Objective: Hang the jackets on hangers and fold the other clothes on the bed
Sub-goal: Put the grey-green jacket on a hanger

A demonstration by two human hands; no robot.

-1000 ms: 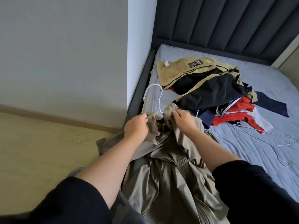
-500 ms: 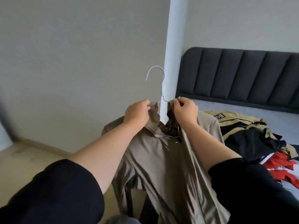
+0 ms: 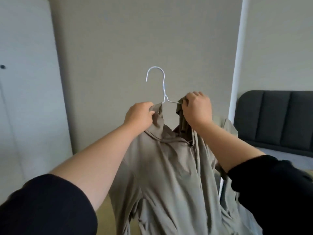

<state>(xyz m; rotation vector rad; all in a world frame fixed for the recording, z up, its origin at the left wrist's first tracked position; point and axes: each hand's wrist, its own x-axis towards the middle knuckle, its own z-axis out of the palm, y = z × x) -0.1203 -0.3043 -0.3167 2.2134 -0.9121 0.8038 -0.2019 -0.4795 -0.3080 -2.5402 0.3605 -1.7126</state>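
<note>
One jacket [image 3: 169, 175] in play, olive, filling the lower middle of the frame. One hanger [image 3: 163, 85], white wire, hook at upper centre. Two hands on show, the left hand [image 3: 138, 116] and the right hand [image 3: 197, 110], both mid-frame. Two black sleeves: left sleeve [image 3: 47, 206] bottom left, right sleeve [image 3: 274, 192] bottom right. One dark headboard [image 3: 274, 119] at the right edge, three padded panels counted. One pale door [image 3: 25, 99] far left, with one small dark knob [image 3: 2, 66].

Legible text, labels, brands, numbers, signs: none. No print or tag can be read on the jacket [image 3: 162, 167], the hanger [image 3: 163, 89], the wall behind the hanger, or the headboard [image 3: 277, 119] right of the hanger.
</note>
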